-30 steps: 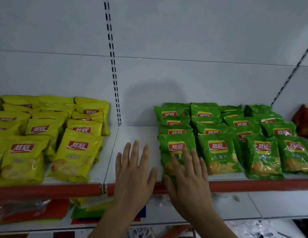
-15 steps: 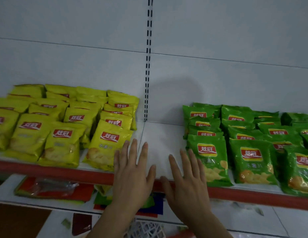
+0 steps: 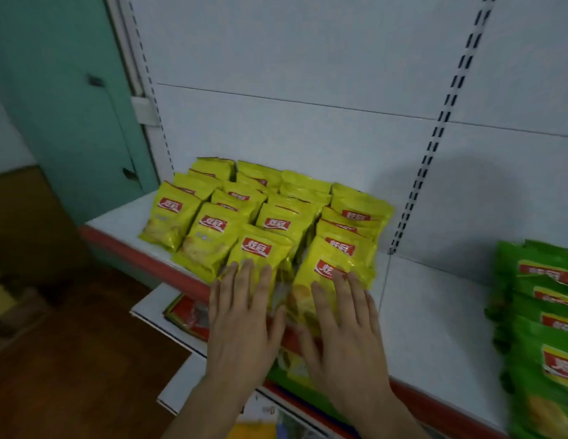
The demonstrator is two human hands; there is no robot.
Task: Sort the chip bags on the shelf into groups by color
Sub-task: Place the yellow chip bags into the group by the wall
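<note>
Both hands lie flat with straight, spread fingers and grip nothing. The left hand [image 3: 244,315] rests its fingertips on the front yellow bag [image 3: 260,248], and the right hand [image 3: 343,324] presses on the yellow bag [image 3: 327,270] just beside it, at the front edge of the shelf [image 3: 435,312]. The yellow bags [image 3: 270,210] sit packed together on the left; the green bags [image 3: 545,318] stand well apart on the right, with bare shelf between, so the 2 colors look already grouped. The main risk, as I judge it, is the front row: these 2 bags overhang the red shelf lip [image 3: 156,261], and a flat-palm push pulled toward the body could slide them off onto the lower shelf [image 3: 156,315]. Pushing too hard backward could topple the leaning rows behind.
</note>
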